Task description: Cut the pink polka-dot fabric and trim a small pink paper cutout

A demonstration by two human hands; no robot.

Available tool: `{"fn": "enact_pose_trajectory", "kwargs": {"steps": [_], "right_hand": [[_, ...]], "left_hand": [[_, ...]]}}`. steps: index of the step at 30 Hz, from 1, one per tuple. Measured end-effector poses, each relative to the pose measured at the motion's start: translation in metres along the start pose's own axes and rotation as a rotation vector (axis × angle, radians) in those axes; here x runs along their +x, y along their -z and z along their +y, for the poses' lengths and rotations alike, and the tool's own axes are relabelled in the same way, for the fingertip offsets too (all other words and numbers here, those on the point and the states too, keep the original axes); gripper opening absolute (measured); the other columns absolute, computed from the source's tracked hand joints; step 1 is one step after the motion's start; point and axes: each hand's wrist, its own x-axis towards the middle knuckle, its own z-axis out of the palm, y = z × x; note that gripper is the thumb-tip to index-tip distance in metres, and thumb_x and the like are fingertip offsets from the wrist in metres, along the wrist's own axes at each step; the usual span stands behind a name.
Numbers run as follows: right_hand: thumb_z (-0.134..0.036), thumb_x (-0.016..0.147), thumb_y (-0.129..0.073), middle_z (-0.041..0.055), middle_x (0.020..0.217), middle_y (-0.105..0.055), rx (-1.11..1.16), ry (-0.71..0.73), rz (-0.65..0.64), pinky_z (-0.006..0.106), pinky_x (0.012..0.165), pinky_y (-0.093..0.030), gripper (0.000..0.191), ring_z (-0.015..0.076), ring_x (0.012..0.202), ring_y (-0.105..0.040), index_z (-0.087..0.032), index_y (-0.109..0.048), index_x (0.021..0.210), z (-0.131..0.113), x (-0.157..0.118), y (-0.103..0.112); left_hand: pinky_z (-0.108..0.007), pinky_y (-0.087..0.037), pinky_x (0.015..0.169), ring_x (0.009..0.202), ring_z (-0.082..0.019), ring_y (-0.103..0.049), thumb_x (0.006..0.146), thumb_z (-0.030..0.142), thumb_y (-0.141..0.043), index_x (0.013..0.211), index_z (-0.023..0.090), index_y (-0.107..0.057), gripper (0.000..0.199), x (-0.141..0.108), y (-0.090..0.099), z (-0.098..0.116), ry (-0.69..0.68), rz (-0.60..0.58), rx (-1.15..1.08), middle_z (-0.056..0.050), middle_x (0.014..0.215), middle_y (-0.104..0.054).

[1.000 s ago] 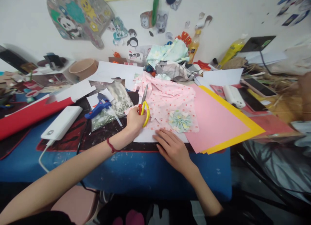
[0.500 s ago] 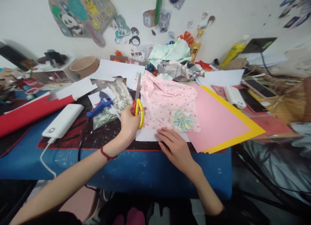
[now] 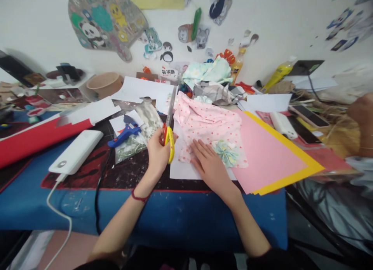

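Observation:
My left hand (image 3: 159, 151) is closed round the handles of a pair of scissors (image 3: 169, 139), yellow and red, with the blades pointing up and away from me. Flat on the lower edge of a pink cloth with red dots (image 3: 211, 120) lies my right hand (image 3: 211, 167), its fingers stretched out and holding nothing. Just right of those fingers, a folded green fabric flower (image 3: 225, 152) rests on the cloth. Under the cloth a white paper sheet (image 3: 185, 172) shows at the front.
A blue glue gun (image 3: 125, 134) and a white power bank (image 3: 76, 152) lie to the left. Pink card (image 3: 269, 155) over yellow sheets is on the right. Crumpled cloths (image 3: 218, 90) are heaped behind. Another person's hand (image 3: 361, 116) appears at the far right.
My right hand has slid forward from the white paper onto the dotted cloth, beside the flower. The scissors stay in my left hand. Another person's hand has come into view at right.

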Motion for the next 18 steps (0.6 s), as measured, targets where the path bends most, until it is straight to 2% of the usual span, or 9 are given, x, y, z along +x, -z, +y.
{"fn": "enact_pose_trajectory", "kwargs": {"steps": [3,8,18], "right_hand": [[-0.031,0.107,-0.038,0.0085,0.163,-0.04,-0.009,0.014,-0.004,0.051,0.124,-0.039,0.051,0.0255,0.152,-0.037,-0.011,-0.043,0.154,0.0,-0.001,-0.002],[-0.03,0.107,-0.039,0.0073,0.16,-0.044,0.003,0.026,-0.015,0.051,0.12,-0.045,0.05,0.0248,0.15,-0.043,-0.015,-0.045,0.154,0.0,0.0,-0.001],[-0.029,0.106,-0.041,0.0056,0.159,-0.045,-0.005,0.009,-0.033,0.052,0.119,-0.047,0.05,0.026,0.149,-0.044,-0.016,-0.045,0.154,0.0,0.0,0.0]], "left_hand": [[-0.024,-0.04,0.056,0.061,-0.012,-0.054,0.078,0.039,-0.075,0.081,0.02,-0.063,0.023,-0.005,0.005,-0.003,0.07,-0.046,-0.039,0.002,0.071,-0.063],[-0.022,-0.034,0.046,0.046,-0.007,-0.043,0.082,0.042,-0.074,0.086,0.021,-0.06,0.026,-0.011,0.012,-0.002,0.147,0.037,-0.142,0.003,0.073,-0.066],[-0.021,-0.03,0.04,0.04,-0.004,-0.038,0.079,0.042,-0.077,0.091,0.021,-0.061,0.029,-0.016,0.012,0.007,0.243,-0.076,-0.171,0.003,0.074,-0.068]]}}
